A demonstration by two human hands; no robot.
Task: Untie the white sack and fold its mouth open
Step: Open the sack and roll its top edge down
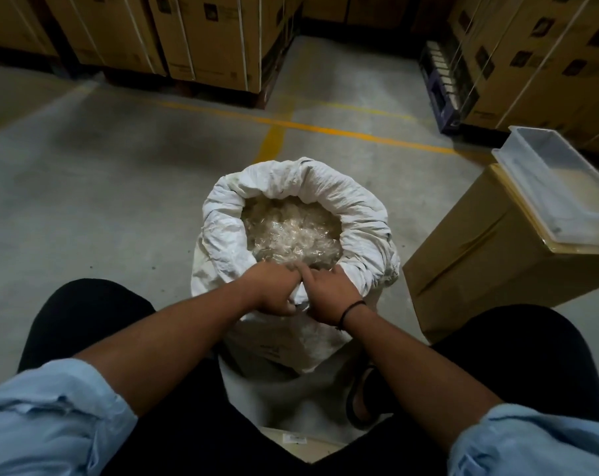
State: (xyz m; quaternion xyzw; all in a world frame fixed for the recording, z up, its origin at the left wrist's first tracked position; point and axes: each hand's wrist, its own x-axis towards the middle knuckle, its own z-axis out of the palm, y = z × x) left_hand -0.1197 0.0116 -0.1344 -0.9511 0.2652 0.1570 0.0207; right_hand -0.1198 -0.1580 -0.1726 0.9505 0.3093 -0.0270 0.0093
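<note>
Left hand [274, 292], right hand [329, 293] pinch white sack [308, 190] near rim, lower centre; roll cuff evenly outward.

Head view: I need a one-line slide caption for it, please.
Both hands, left and right, grip the near rim of the white sack, its mouth rolled open.

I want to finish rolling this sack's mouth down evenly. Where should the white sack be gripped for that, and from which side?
Grip the white sack at its near rim, where the left hand and right hand already pinch it. Come from the near side, fingers over the edge. The far and side rims look rolled into a thick cuff; the near part seems the least folded.
</note>
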